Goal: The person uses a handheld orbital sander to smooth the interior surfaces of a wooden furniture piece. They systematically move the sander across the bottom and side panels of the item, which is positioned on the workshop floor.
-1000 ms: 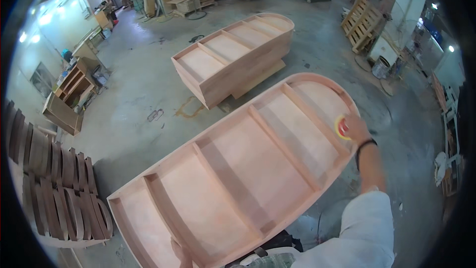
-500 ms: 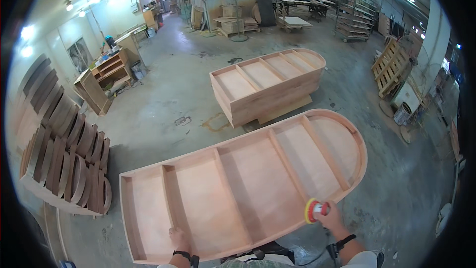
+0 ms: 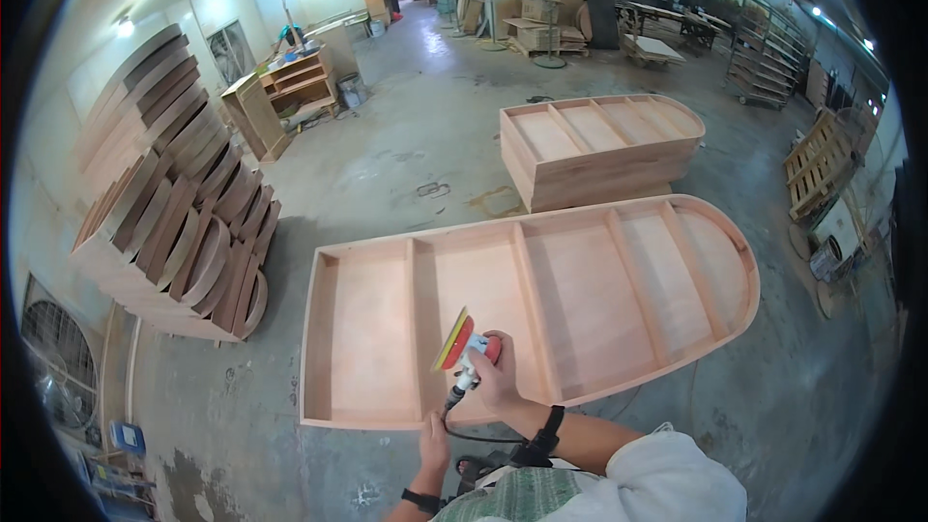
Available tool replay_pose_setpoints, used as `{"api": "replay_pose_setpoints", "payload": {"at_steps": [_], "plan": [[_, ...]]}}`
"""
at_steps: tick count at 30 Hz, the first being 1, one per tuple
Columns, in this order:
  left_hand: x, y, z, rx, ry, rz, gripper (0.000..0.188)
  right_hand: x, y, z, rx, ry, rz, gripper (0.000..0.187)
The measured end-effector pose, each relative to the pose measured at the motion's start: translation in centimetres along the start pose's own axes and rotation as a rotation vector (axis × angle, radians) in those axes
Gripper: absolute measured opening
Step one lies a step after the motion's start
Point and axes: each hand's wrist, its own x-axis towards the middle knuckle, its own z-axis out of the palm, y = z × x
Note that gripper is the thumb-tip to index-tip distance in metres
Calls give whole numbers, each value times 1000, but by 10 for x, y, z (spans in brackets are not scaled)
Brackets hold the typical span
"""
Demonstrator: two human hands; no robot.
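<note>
My right hand (image 3: 497,379) is closed around a sander (image 3: 474,346) with a red and white body and a yellow-edged round pad. The tool is lifted and tilted, its pad turned to the left. From its lower end a black hose (image 3: 483,439) bends down and to the right. Just below the sander, at the near edge of the wooden frame, my left hand (image 3: 433,447) is closed at the hose; its fingertips are partly hidden. Under both hands lies the long wooden frame (image 3: 362,333), rounded at its right end and split by crosswise slats.
A second rounded wooden frame (image 3: 609,159) stands behind the first. Curved wooden parts (image 3: 184,203) are stacked high on the left. A fan (image 3: 60,353) and a blue container (image 3: 128,437) sit at lower left. A wooden pallet (image 3: 818,169) leans at the right.
My right hand has brought the sander leftward from the frame's right part and turned it on its side. My left hand has left the frame's interior and come close to the sander. The view has shifted left.
</note>
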Motion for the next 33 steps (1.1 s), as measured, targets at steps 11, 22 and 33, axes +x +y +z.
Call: {"api": "replay_pose_setpoints", "payload": {"at_steps": [11, 22, 33], "plan": [[-59, 106, -97, 283, 87, 449, 74, -71, 137, 39, -409, -95, 316, 49], [34, 87, -81, 388, 430, 231, 93, -22, 90, 64, -556, -725, 265, 63], [85, 74, -112, 656, 353, 96, 77, 85, 147, 7, -673, -829, 391, 38]]}}
